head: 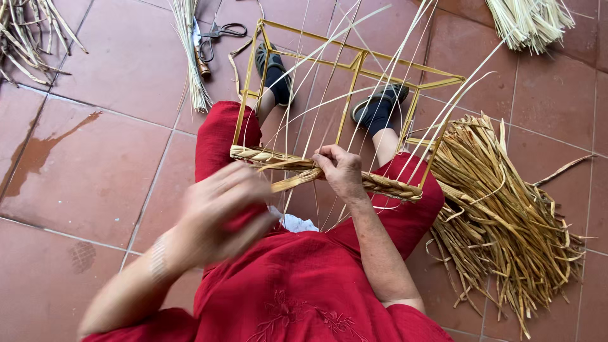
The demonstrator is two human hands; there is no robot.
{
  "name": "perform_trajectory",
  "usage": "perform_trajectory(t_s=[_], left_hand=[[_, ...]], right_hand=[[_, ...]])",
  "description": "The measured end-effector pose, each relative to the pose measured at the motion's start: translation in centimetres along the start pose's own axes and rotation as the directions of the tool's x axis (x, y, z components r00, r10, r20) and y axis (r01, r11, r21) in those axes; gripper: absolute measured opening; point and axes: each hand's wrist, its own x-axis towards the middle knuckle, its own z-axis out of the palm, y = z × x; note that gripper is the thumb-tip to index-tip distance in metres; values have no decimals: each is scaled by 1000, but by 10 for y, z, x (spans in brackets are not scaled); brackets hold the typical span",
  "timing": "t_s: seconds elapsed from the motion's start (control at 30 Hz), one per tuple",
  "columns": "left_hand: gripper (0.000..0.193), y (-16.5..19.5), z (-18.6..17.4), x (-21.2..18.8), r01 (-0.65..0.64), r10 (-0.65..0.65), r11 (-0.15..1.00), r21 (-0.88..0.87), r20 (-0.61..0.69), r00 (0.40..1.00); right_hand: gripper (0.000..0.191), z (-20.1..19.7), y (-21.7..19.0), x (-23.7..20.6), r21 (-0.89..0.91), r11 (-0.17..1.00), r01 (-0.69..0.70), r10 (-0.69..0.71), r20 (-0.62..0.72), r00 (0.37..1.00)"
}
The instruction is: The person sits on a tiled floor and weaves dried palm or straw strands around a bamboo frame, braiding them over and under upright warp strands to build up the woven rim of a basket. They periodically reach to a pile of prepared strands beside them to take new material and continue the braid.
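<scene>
The woven braid (329, 174) of flat straw runs along the near rail of a yellow wire frame (354, 69), which rests across the person's knees, its far end out by the feet. The braid's long axis lies left to right before the body, dipping slightly towards the right knee. The right hand (342, 171) sits directly on it, near its middle, fingers curled down and pinching the plait where a loose strand (292, 182) sticks out leftward. The left hand (221, 212) is nearer the body, just below and left of the braid, apart from it; it is blurred, fingers loosely bent, and whether it grips a strand cannot be told. So the right hand is the nearer one, already on the work. Thin pale stakes (329, 82) rise from the braid and fan away over the frame. A heap of straw (500, 209) lies on the tiled floor (95, 171) to the right, scissors (221, 30) beyond the left foot.
</scene>
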Motion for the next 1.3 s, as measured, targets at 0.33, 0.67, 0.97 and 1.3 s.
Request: perform_trajectory(t_s=[0.33, 0.67, 0.97, 1.3], left_hand=[[27, -129, 160, -58, 290, -292, 910, 295, -38, 956], [23, -73, 35, -26, 615, -585, 788, -37, 268, 766], [33, -55, -26, 23, 162, -317, 583, 796, 39, 948], [49, -70, 1, 11, 75, -11, 616, 784, -86, 996]], right_hand=[[52, 6, -19, 1, -316, 938, 144, -179, -83, 980], [24, 13, -10, 3, -458, 730, 507, -516, 118, 849], [32, -27, -35, 2, -232, 935, 268, -152, 419, 895], [11, -10, -34, -5, -282, 946, 163, -117, 172, 978]])
